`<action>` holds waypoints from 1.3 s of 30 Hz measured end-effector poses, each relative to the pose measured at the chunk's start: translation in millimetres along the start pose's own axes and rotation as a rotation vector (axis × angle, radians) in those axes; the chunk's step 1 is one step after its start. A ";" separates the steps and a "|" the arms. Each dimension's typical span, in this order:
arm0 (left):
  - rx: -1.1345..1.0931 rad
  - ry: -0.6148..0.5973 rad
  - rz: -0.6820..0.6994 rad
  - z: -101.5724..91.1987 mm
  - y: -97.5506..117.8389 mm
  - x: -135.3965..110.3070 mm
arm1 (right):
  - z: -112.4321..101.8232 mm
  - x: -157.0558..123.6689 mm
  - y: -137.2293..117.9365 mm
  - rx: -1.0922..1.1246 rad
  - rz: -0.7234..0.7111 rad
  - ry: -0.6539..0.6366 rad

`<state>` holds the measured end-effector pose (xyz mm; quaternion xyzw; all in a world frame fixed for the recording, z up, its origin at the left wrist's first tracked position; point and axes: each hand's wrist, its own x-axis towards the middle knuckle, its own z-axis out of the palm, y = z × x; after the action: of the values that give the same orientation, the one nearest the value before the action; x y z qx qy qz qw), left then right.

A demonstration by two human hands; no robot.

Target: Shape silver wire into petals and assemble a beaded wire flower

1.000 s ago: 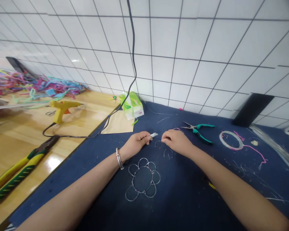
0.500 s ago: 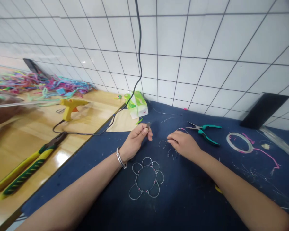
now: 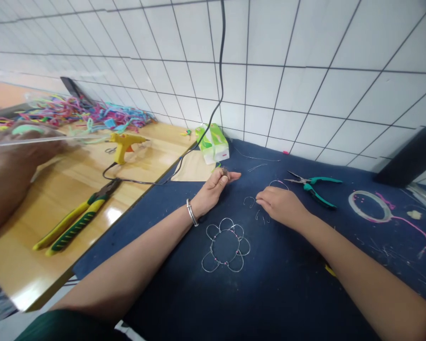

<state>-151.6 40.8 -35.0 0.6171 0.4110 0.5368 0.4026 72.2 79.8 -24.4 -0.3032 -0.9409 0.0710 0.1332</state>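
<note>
My left hand (image 3: 213, 189), with a silver bangle at its wrist, pinches a small greyish-brown piece (image 3: 225, 173) between thumb and forefinger. Its lower fingers point out to the right. Opposite it, my right hand (image 3: 282, 204) is closed low over the blue mat, fingertips pressed together; what they hold, if anything, is too small to make out. Just left of those fingertips lies a bent wire hook (image 3: 249, 201), with more short bent wires (image 3: 262, 217) below. Nearer me rests a flower-shaped wire ring (image 3: 226, 246) with looped petals and small pink beads.
Teal needle-nose pliers (image 3: 314, 185) lie beyond my right hand, a coil (image 3: 371, 206) with pink cord farther right. On the left wooden table are a yellow glue gun (image 3: 122, 146), yellow-green pliers (image 3: 80, 218) and a co-worker's hands (image 3: 24, 147). A tissue pack (image 3: 213, 144) stands behind.
The whole view has shifted, so things sit farther right and slightly higher. My left hand's lower fingers have stretched out more. More of the co-worker's arms shows.
</note>
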 end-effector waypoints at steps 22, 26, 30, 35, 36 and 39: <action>0.160 -0.097 -0.028 -18.9 0.9 -14.2 | -3.6 -1.8 -0.2 -0.080 -0.101 -0.039; 0.149 -0.103 -0.037 -17.8 2.9 -13.7 | -5.0 -2.9 -1.8 -0.092 -0.115 -0.041; 0.118 -0.061 -0.036 -17.3 2.5 -13.1 | -5.8 -3.9 -2.6 -0.098 -0.119 -0.044; 0.103 -0.088 -0.085 -19.6 -1.4 -12.0 | -5.6 -4.4 -0.9 -0.092 -0.124 -0.056; 0.083 -0.081 -0.100 -19.4 -1.3 -11.9 | -5.3 -4.3 -0.5 -0.087 -0.124 -0.055; -0.076 0.006 -0.142 -13.9 5.1 -12.5 | -5.3 -3.3 -1.9 -0.030 -0.097 -0.022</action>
<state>-166.1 28.1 -33.0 0.5689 0.4344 0.5239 0.4616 75.3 76.7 -19.7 -0.2583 -0.9569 0.0535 0.1217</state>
